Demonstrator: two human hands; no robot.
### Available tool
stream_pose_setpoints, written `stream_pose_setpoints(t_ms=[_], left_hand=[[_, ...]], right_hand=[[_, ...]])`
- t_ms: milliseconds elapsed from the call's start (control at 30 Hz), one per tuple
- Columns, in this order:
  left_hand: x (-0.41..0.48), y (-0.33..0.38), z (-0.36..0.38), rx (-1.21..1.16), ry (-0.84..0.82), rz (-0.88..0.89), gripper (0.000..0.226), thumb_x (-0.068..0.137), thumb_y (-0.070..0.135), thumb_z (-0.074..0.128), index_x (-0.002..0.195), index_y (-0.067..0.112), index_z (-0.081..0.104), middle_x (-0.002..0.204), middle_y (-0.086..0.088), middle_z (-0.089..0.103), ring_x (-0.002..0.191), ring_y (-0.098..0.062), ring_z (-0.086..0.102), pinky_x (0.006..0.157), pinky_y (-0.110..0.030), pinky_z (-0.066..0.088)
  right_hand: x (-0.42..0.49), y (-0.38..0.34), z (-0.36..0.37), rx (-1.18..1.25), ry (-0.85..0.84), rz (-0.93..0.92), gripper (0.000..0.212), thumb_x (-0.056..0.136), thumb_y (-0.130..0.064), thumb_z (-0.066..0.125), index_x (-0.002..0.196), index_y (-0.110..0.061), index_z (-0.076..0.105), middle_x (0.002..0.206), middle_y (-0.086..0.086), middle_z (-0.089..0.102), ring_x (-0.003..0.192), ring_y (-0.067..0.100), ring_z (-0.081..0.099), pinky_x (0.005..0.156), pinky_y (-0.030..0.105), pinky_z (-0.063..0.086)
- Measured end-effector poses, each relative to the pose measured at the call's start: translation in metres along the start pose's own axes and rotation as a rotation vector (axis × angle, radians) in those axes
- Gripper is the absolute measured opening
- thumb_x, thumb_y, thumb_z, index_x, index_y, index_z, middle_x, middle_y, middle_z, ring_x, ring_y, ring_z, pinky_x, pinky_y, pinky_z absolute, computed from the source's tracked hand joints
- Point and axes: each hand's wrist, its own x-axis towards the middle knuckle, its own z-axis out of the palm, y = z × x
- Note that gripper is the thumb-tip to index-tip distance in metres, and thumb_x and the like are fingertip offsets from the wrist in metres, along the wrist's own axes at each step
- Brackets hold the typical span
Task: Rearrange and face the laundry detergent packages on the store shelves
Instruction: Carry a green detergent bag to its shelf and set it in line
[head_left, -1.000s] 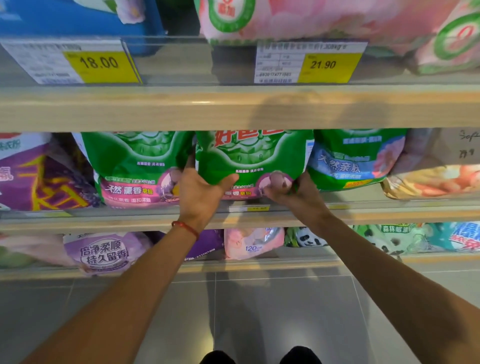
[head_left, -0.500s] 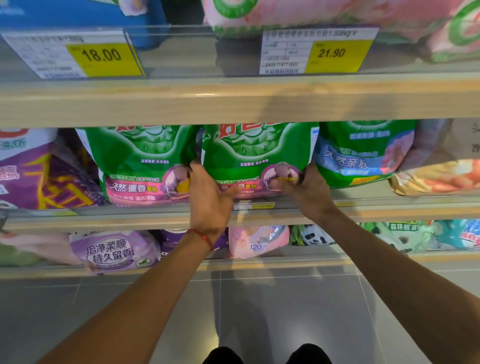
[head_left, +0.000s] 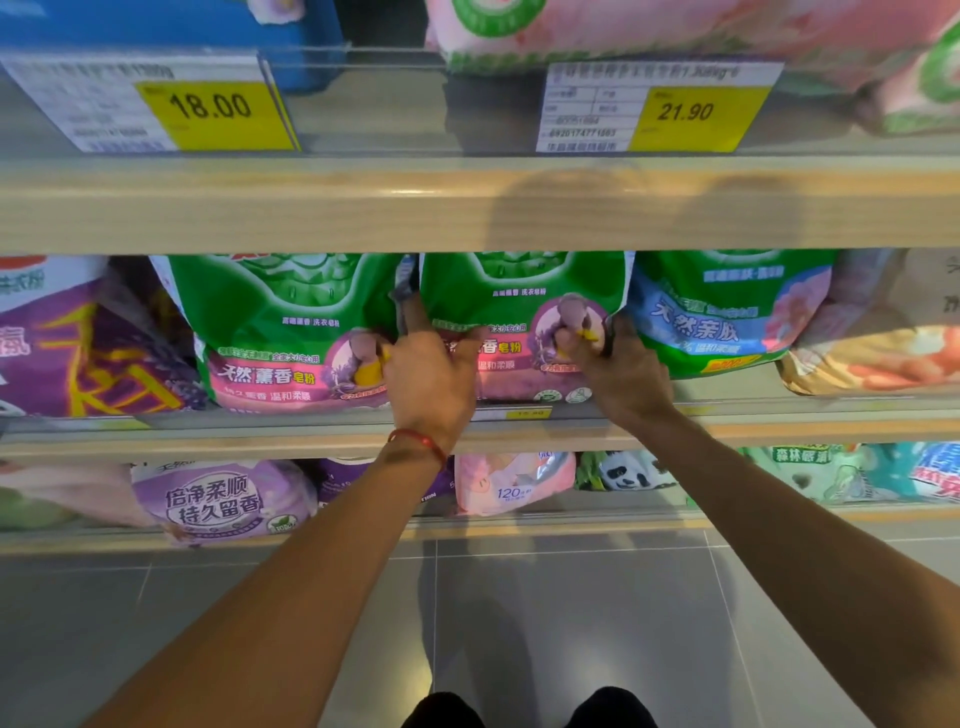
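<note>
Gripping green detergent bag on shelf, left hand, right hand

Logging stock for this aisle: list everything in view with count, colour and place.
held green bag: one, green with pink band, middle shelf centre
matching green bag: one, green and pink, left beside it
green-blue bag: one, green and blue, right beside it
purple bag: one, purple, middle shelf far left
orange bag: one, peach-orange, middle shelf far right
price tags: two, yellow and white, top shelf rail
blue package: one, blue, top shelf left
pink bags: at least two, pink, top shelf right
bottom-shelf packs: several, lilac, pink, green, bottom shelf
left hand: one, red wrist cord, grips held bag's left edge
right hand: one, grips its right lower edge
</note>
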Motion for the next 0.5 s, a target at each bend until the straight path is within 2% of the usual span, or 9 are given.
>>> stream_pose_setpoints(t_ms=[100, 167, 267, 367, 433, 467, 500], left_hand=[[-0.001, 0.002, 0.000, 0.006, 0.002, -0.044, 0.082, 0.089, 0.046, 0.073, 0.147, 0.003, 0.035, 0.106, -0.019, 0.075, 0.094, -0.044, 0.070, 0.078, -0.053, 0.058], [-0.002, 0.003, -0.003, -0.131, 0.038, -0.108, 0.080, 0.081, 0.040, 0.083, 0.144, 0.009, 0.046, 0.114, -0.011, 0.075, 0.102, -0.032, 0.071, 0.088, -0.046, 0.060], [-0.011, 0.009, -0.005, -0.346, 0.130, -0.189, 0.072, 0.069, 0.032, 0.092, 0.129, 0.012, 0.058, 0.115, 0.000, 0.070, 0.106, -0.015, 0.068, 0.097, -0.039, 0.057], [-0.019, 0.007, 0.006, -0.412, 0.232, -0.155, 0.066, 0.071, 0.018, 0.091, 0.125, 0.006, 0.055, 0.120, -0.008, 0.065, 0.114, -0.022, 0.065, 0.101, -0.046, 0.054], [-0.023, 0.009, 0.009, -0.354, 0.241, -0.116, 0.066, 0.074, 0.021, 0.089, 0.128, 0.008, 0.054, 0.124, -0.011, 0.063, 0.118, -0.026, 0.063, 0.103, -0.045, 0.053], [-0.023, 0.010, 0.009, -0.307, 0.232, -0.103, 0.065, 0.076, 0.024, 0.089, 0.129, 0.009, 0.054, 0.124, -0.010, 0.062, 0.117, -0.026, 0.062, 0.101, -0.041, 0.052], [-0.023, 0.010, 0.007, -0.263, 0.225, -0.077, 0.065, 0.077, 0.025, 0.088, 0.131, 0.009, 0.056, 0.124, -0.010, 0.062, 0.116, -0.027, 0.061, 0.099, -0.039, 0.051]], right_hand=[[-0.003, 0.001, 0.003, 0.045, -0.006, 0.039, 0.070, 0.086, -0.075, 0.057, 0.128, -0.019, 0.051, 0.116, 0.017, 0.068, 0.109, 0.040, 0.063, 0.089, 0.043, 0.048], [-0.007, -0.001, 0.005, 0.144, -0.004, 0.058, 0.073, 0.081, -0.075, 0.060, 0.129, -0.019, 0.053, 0.117, 0.013, 0.069, 0.108, 0.037, 0.064, 0.087, 0.040, 0.048], [-0.020, 0.000, 0.009, 0.340, 0.068, 0.012, 0.056, 0.091, -0.048, 0.071, 0.130, -0.011, 0.053, 0.112, 0.008, 0.070, 0.104, 0.031, 0.066, 0.080, 0.032, 0.044], [-0.036, 0.006, 0.012, 0.353, 0.110, -0.106, 0.045, 0.099, -0.030, 0.065, 0.131, -0.002, 0.051, 0.095, 0.000, 0.063, 0.086, 0.023, 0.062, 0.070, 0.025, 0.042], [-0.038, 0.008, 0.011, 0.308, 0.123, -0.136, 0.040, 0.100, -0.027, 0.064, 0.128, -0.001, 0.051, 0.086, -0.005, 0.059, 0.075, 0.017, 0.059, 0.061, 0.016, 0.041], [-0.037, 0.007, 0.010, 0.298, 0.131, -0.131, 0.040, 0.100, -0.028, 0.065, 0.127, -0.002, 0.051, 0.085, -0.005, 0.061, 0.075, 0.018, 0.062, 0.061, 0.016, 0.043], [-0.034, 0.005, 0.011, 0.285, 0.138, -0.111, 0.042, 0.099, -0.031, 0.066, 0.128, -0.004, 0.050, 0.088, -0.002, 0.065, 0.080, 0.022, 0.067, 0.066, 0.023, 0.048]])
